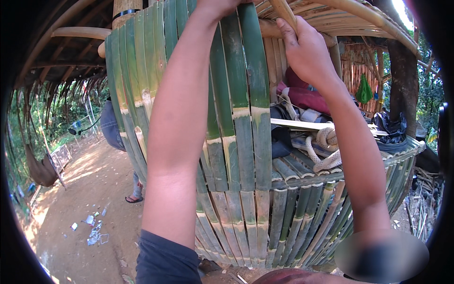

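Observation:
Both my arms reach up to the top of a wall of split green bamboo slats [232, 61]. My left hand [221, 5] is at the upper ends of the slats, cut off by the picture's top edge, so its fingers barely show. Right of it, my right hand [307, 49] is closed round a pale wooden stick [283, 10], with the thumb along its side. The far end of the stick runs out of view. The slats stand upright side by side, with narrow gaps, and bend over a horizontal bamboo rail lower down.
On a bamboo slat platform [298, 166] at right lie a thick pale rope [326, 163], a maroon bundle [308, 99] and dark plastic [392, 130]. A green bag [364, 90] hangs behind. Someone in blue trousers [111, 125] stands beyond the wall at left. Litter [94, 232] lies on the dirt floor.

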`<state>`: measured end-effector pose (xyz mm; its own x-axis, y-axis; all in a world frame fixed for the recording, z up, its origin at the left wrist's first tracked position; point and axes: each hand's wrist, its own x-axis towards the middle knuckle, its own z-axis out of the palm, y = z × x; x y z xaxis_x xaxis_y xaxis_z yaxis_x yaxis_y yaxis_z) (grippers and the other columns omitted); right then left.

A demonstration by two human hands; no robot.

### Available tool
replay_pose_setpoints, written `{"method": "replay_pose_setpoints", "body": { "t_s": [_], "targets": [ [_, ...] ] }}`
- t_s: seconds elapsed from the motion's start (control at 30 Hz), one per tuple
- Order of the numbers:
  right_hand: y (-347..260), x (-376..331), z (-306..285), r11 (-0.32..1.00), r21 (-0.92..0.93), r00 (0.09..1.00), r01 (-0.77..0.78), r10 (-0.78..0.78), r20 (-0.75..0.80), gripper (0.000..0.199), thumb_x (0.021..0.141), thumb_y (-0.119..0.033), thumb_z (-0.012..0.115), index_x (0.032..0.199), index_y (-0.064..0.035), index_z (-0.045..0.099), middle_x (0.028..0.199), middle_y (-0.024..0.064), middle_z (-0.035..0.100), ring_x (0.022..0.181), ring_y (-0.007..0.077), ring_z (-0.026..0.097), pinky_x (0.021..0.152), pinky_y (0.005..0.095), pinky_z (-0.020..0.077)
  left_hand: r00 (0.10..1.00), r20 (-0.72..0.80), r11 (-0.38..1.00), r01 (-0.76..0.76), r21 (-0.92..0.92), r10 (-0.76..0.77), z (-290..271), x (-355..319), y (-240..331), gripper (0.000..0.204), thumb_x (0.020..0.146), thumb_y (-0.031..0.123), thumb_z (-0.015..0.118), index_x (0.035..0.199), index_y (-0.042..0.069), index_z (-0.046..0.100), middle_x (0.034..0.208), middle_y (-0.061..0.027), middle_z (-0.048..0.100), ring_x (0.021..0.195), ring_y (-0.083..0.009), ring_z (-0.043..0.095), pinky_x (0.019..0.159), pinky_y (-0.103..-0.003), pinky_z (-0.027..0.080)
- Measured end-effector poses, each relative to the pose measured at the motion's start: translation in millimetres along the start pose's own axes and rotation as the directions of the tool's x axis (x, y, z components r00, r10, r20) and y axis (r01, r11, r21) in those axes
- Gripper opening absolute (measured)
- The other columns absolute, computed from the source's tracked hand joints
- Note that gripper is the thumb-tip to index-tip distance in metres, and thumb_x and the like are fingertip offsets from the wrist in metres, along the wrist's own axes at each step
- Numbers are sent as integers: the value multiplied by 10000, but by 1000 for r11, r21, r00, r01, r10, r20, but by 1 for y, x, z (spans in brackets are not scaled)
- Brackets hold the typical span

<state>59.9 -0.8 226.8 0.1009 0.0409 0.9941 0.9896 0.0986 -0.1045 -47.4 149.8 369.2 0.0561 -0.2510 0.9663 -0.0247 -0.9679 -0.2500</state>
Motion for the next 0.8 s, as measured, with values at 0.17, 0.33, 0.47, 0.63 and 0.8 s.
{"method": "replay_pose_setpoints", "body": {
  "t_s": [0.17, 0.33, 0.47, 0.63, 0.8],
  "targets": [
    [5, 5, -3, 991, -108, 997, 76, -73, 37, 370, 1077, -349, 553, 1058, 16, 611, 793, 236, 636, 785, 443, 610, 740, 492, 476, 1000, -19, 1000, -23, -13, 23, -1, 0, 0, 914, 611, 248, 1014, 1284, 41, 431, 1117, -182, 704, 1091, -316, 695, 946, -417, 549],
    [-11, 5, -11, 997, -46, 997, 62, -64, -37, 347, 1075, -346, 559, 1078, -4, 618, 794, 242, 642, 783, 461, 615, 723, 500, 478, 1000, 6, 1000, -21, 6, 21, -4, 1, 1, 901, 621, 275, 1009, 1269, 33, 432, 1104, -189, 712, 1072, -326, 703, 935, -421, 552],
    [-18, 3, -10, 995, -40, 989, 90, -94, -110, 335, 1075, -345, 558, 1097, -16, 615, 793, 235, 643, 783, 467, 613, 721, 506, 478, 1000, -4, 1000, 8, 7, -8, -7, -2, 4, 906, 621, 286, 1009, 1263, 25, 426, 1130, -207, 715, 1093, -341, 701, 940, -433, 550],
    [5, 6, 3, 995, -70, 997, 68, -70, -27, 345, 1075, -363, 558, 1135, -27, 610, 814, 243, 650, 822, 483, 617, 733, 511, 480, 1000, -8, 998, 11, 65, -10, -11, -2, 9, 924, 615, 301, 1013, 1259, 13, 417, 1131, -220, 716, 1102, -350, 700, 949, -439, 548],
    [-15, 3, -3, 998, -33, 995, 49, -52, -88, 363, 1079, -373, 548, 1116, -17, 608, 803, 232, 639, 814, 476, 611, 738, 511, 478, 1000, 6, 999, 8, 37, -8, -13, -5, 5, 913, 610, 311, 1015, 1232, 12, 418, 1108, -225, 717, 1088, -358, 703, 945, -440, 549]
  ]
}}
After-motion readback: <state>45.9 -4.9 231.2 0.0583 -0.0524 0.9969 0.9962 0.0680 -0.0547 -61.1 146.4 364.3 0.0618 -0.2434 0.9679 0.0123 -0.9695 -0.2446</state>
